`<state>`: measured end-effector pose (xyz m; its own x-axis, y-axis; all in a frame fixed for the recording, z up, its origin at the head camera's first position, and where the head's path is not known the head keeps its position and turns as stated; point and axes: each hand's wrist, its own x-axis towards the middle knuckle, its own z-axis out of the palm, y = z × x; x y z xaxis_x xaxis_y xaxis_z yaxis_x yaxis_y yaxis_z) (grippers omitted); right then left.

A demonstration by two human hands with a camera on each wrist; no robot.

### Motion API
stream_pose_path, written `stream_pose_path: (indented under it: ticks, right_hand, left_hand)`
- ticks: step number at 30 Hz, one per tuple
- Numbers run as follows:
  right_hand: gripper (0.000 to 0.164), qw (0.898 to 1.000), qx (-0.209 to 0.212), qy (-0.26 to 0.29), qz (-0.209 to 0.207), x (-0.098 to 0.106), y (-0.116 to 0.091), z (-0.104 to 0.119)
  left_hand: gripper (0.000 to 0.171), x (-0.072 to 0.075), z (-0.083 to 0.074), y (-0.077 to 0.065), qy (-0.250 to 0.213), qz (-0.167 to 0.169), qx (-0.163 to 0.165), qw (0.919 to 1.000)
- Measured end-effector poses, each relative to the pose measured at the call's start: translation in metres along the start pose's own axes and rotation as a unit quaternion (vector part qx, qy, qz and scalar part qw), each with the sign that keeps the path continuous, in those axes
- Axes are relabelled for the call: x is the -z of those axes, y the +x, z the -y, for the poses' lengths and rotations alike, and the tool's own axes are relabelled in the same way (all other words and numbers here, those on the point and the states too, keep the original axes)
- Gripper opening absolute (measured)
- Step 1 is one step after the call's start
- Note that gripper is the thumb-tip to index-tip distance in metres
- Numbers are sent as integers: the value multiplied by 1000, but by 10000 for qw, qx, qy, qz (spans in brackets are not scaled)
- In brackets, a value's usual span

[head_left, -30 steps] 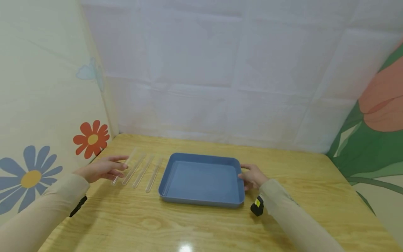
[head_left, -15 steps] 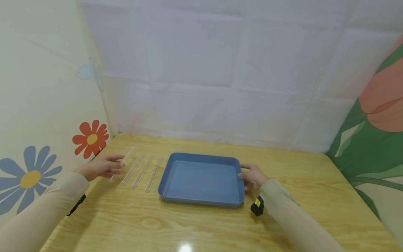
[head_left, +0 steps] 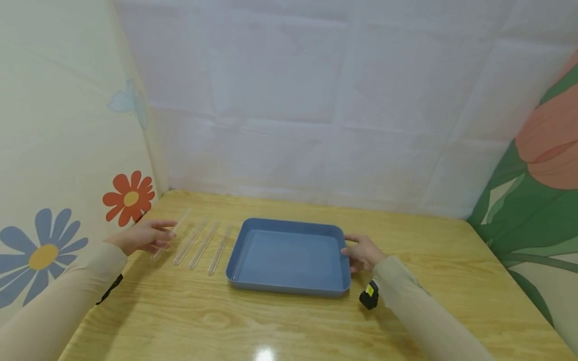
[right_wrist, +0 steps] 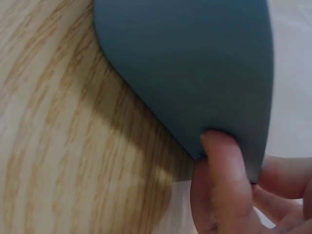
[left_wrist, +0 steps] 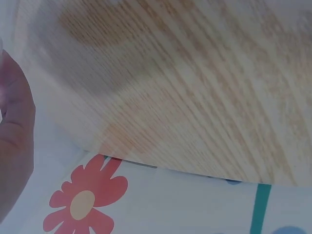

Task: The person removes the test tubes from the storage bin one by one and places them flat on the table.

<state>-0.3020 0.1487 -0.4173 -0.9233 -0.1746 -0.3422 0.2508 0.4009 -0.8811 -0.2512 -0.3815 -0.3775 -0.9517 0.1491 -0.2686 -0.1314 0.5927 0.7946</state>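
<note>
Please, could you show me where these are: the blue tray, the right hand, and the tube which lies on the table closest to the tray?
Tray (head_left: 291, 260): head view, middle of its floor.
Right hand (head_left: 364, 251): head view, back of the hand.
Tube (head_left: 220, 250): head view, middle of its length.

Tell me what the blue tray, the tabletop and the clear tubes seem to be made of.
The blue tray: probably matte moulded plastic, given its even colour and rounded corners.
The tabletop: wood or a wood-look laminate, glossy, with visible grain and a bright reflection.
The clear tubes: smooth, shiny glass or clear plastic; the tabletop shows through them, but the look doesn't settle which.
</note>
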Motion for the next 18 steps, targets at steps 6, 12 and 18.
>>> stream_pose_path:
  ticks: [6, 12, 18]
  right_hand:
    - [56, 10000, -3, 7, -5, -1, -1, 1]
    - [56, 10000, 10, 17, -13, -2, -2, 0]
    - [56, 10000, 26, 19, -84, -3, -2, -1]
  left_hand:
    - [64, -5, 0, 3, -24, -207, 14, 9998]
    - [61, -10, 1, 4, 11, -305, 89, 9995]
    - [60, -11, 5, 8, -174, -438, 121, 9988]
